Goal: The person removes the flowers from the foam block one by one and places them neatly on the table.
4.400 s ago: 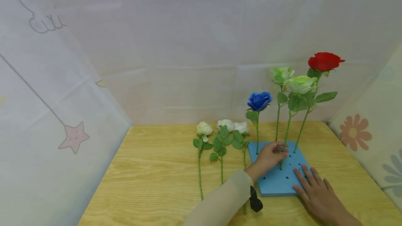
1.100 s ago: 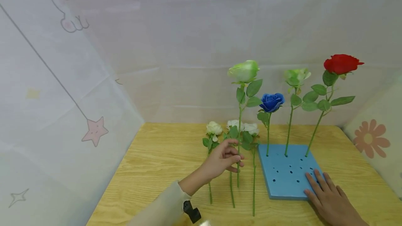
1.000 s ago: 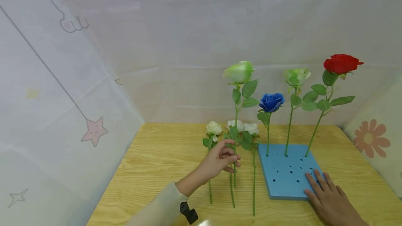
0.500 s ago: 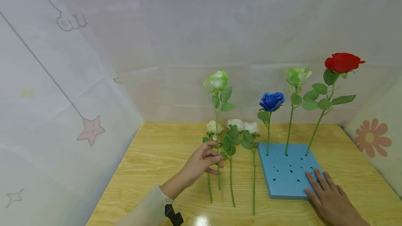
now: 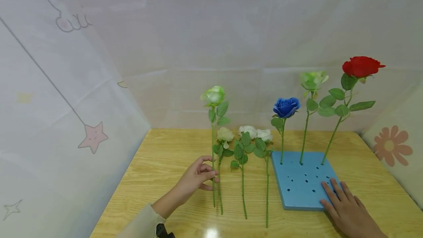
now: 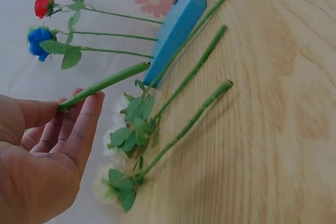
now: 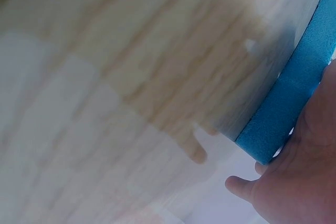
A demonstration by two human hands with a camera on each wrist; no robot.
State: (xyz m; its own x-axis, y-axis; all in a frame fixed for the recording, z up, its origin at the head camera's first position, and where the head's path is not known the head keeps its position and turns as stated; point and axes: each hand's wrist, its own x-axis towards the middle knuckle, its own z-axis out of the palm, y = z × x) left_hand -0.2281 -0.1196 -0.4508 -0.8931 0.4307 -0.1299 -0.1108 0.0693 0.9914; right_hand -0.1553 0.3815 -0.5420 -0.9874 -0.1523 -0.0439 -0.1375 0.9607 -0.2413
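My left hand [image 5: 195,177] pinches the stem of a light green rose [image 5: 213,95] between thumb and fingers, bloom up. In the left wrist view the lower end of that stem [image 6: 105,85] juts past the fingertips, raised above the table. Just right of it lies a cream rose [image 5: 225,135], then two white roses [image 5: 248,131], stems toward me. My right hand [image 5: 347,206] rests with fingers spread on the right front corner of a blue foam board [image 5: 299,199] with holes. Upright in its back holes stand a blue rose [image 5: 286,107], another light green rose [image 5: 313,80] and a red rose [image 5: 361,67].
The wooden table [image 5: 158,157] ends at a pale cloth backdrop [image 5: 205,39] with printed figures, which also closes off both sides. The tall blooms rise well above the board's back edge.
Seconds ago the held green rose stood in the board under my left hand; it is now out and carried left past the white roses, lowering slightly. My right hand stays on the board.
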